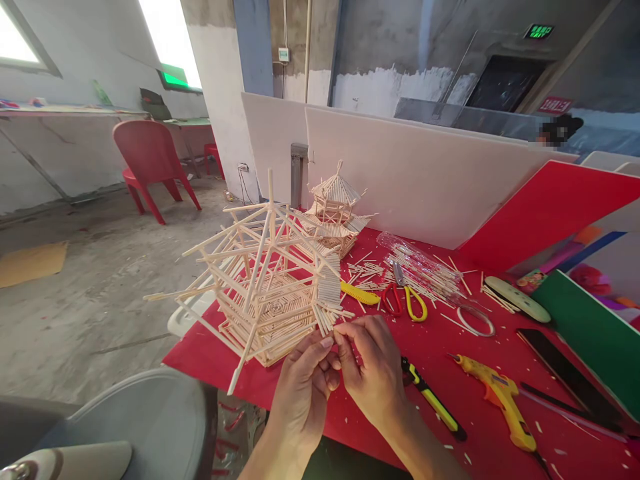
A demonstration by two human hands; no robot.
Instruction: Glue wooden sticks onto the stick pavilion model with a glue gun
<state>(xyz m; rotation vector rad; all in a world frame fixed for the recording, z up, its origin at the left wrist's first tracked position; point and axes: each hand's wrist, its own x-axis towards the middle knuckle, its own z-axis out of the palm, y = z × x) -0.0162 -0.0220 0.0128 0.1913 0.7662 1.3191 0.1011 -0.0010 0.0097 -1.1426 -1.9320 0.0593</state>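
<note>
My left hand (307, 380) and my right hand (370, 363) meet at the front edge of a wooden stick pavilion model (265, 280). Both are closed, thumbs and fingertips pinched together. Whatever lies between the fingertips is too small or hidden to make out. The model has an open roof frame, with a patch of closely laid sticks (329, 287) on its right side, just beyond my fingers. Behind it stands a smaller pavilion (337, 207) with a covered roof. A yellow-and-black utility knife (435, 400) lies beside my right wrist.
On the red tabletop (360, 427) are red-and-yellow-handled scissors (405, 300), a yellow cutter (360, 293), a yellow glue gun (500, 397), a roll of tape (475, 321), loose sticks (370, 272) and a plastic bag of sticks (423, 267). A grey stool (145, 413) stands at left. White boards (400, 173) rise behind.
</note>
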